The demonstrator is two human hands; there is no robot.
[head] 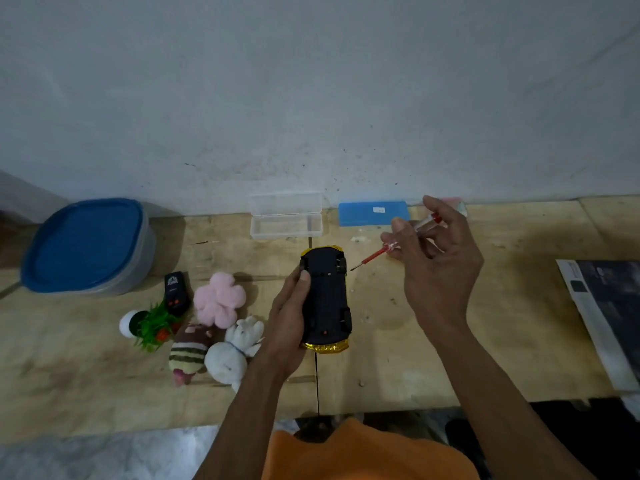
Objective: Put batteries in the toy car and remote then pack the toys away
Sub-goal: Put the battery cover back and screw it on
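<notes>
A yellow toy car [326,296] lies upside down on the wooden table [485,334], its black underside facing up. My left hand [287,323] grips the car along its left side. My right hand [433,268] is raised to the right of the car and holds a small red-handled screwdriver [394,244], whose tip points down-left toward the car's far end without touching it. A black remote [176,292] lies to the left, beside the soft toys. I see no batteries.
A blue-lidded tub [86,244] stands at the far left. An open clear plastic case [285,216] and a blue flat box [374,213] sit by the wall. Pink [219,298], striped [188,351] and white [233,351] plush toys and a small fake plant [149,323] lie left of the car. A dark booklet [609,313] lies at right.
</notes>
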